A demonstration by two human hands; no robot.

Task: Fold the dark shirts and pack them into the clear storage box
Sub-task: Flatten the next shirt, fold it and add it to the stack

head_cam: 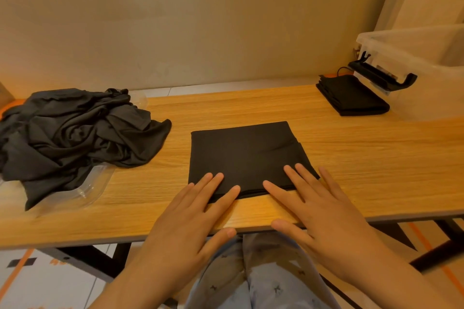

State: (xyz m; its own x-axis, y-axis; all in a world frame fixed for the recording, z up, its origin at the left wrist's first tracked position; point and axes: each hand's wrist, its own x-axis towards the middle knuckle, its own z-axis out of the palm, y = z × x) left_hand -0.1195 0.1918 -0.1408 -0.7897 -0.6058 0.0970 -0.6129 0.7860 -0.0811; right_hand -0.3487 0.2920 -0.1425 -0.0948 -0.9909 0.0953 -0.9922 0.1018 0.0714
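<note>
A folded dark shirt [244, 155] lies flat in the middle of the wooden table [351, 155]. My left hand [190, 218] and my right hand [324, 211] lie flat with straight fingers, fingertips on the shirt's near edge, palms over the table's front edge. A heap of unfolded dark shirts [75, 133] sits at the left on a clear lid [82, 190]. A small stack of folded dark shirts [351, 95] rests at the back right, beside the clear storage box [431, 68], whose top is open.
The box has a black latch [381, 75] hanging on its left side. A beige wall runs behind the table. Below the front edge I see my patterned trousers and the floor.
</note>
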